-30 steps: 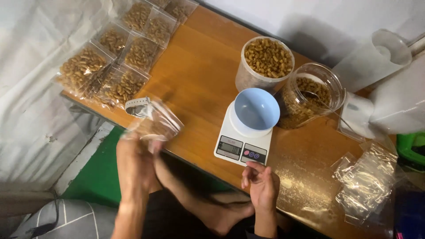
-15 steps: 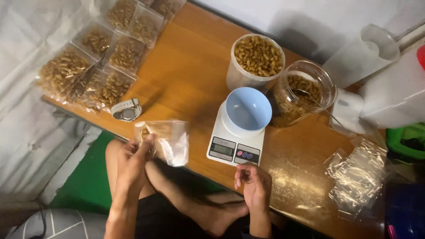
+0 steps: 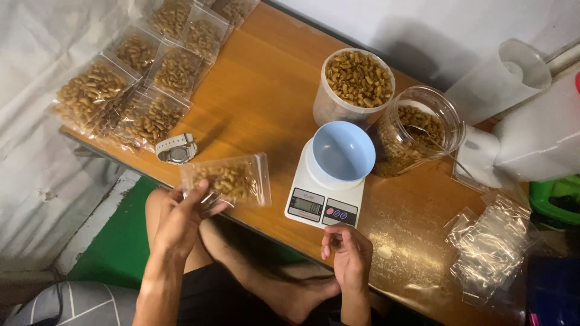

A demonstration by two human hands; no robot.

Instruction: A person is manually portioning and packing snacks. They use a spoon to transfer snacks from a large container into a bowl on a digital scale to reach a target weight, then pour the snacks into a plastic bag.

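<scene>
Bag [image 3: 229, 180] of pasta sits pinched by its end in the left hand [image 3: 181, 220], held flat over the counter's [image 3: 254, 102] near edge so nothing spills. Right hand [image 3: 347, 253] is empty, fingers loosely curled, just below the scale [image 3: 320, 193], ready for the bowl [image 3: 343, 151].

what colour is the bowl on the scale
The bowl is light blue, sitting on the white scale; the head view shows it clearly.

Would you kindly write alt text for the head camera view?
The left hand holds a clear plastic bag of brown pasta-like pieces over a wooden table, the empty right hand near a white kitchen scale bearing an empty pale blue bowl.
</scene>
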